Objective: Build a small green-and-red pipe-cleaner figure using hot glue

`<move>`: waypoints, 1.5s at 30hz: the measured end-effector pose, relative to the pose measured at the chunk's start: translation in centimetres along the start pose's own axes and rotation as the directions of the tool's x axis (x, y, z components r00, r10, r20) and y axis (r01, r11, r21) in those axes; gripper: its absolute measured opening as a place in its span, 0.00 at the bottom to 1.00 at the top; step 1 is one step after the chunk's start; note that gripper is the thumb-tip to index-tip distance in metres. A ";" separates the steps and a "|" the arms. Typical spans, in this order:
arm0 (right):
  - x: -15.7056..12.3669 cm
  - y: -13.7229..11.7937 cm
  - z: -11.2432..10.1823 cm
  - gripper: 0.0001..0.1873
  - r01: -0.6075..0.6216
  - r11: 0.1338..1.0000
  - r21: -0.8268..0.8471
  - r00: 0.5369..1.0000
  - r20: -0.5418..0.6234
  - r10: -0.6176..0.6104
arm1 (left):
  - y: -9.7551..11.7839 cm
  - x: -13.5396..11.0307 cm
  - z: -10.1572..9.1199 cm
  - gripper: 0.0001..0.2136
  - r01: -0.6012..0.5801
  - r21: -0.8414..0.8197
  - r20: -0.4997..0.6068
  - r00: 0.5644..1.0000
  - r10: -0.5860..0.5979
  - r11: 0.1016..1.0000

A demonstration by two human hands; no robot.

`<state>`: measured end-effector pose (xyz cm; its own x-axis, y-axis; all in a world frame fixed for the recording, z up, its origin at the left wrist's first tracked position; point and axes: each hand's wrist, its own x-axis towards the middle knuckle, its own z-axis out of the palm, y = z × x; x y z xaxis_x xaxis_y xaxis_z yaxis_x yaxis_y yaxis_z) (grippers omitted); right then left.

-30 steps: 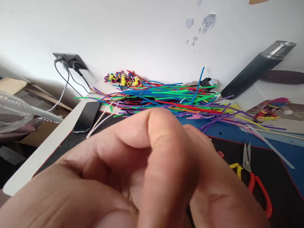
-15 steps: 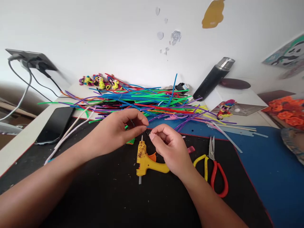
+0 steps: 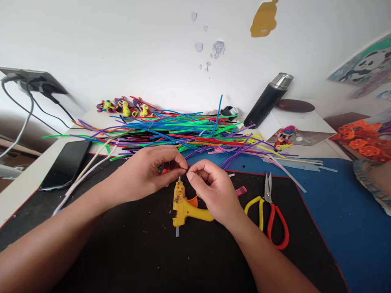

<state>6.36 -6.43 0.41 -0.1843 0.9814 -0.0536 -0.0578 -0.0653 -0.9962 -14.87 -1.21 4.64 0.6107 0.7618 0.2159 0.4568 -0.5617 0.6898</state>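
My left hand [image 3: 157, 167] and my right hand [image 3: 213, 189] meet fingertip to fingertip above the black mat [image 3: 137, 252]. Each hand is closed in a pinch. A tiny dark bit shows where the fingertips come together, too small to name. Just below them lies a yellow hot glue gun [image 3: 179, 207], its nozzle pointing away from me and a clear glue stick poking out at the near end. My right hand covers the end of its handle. Behind my left fingers a small red object [image 3: 165, 171] is partly hidden.
Scissors with red and yellow handles [image 3: 280, 228] lie right of my right hand. Coloured pipe cleaners [image 3: 183, 126] are heaped along the wall. A phone [image 3: 65, 165], several small figures [image 3: 125, 108], a black flask [image 3: 265, 103] and orange flowers [image 3: 363, 140] surround the mat.
My fingertips have drawn together from a small gap until they meet. The red object now shows behind my left fingers. The whole view has shifted slightly.
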 end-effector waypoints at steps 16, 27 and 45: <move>-0.1 -0.1 -0.1 0.10 -0.009 0.999 -0.040 1.000 0.006 0.009 | 0.2 -0.1 -0.3 0.08 0.005 0.026 0.024 1.000 -0.005 1.000; 0.0 0.0 0.0 0.09 -0.004 0.999 -0.031 1.000 0.002 0.005 | 0.5 0.0 -0.1 0.09 -0.004 0.069 0.027 1.000 0.002 0.998; 0.3 1.1 -0.4 0.26 -0.007 0.997 0.074 1.000 0.006 0.007 | 0.0 -0.1 -0.2 0.06 0.029 0.068 -0.060 0.998 -0.025 0.997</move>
<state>6.65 -6.09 -0.72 -0.1907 0.9798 -0.0601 -0.1286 -0.0856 -0.9880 -15.10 -1.23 4.73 0.5593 0.7937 0.2392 0.5175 -0.5597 0.6472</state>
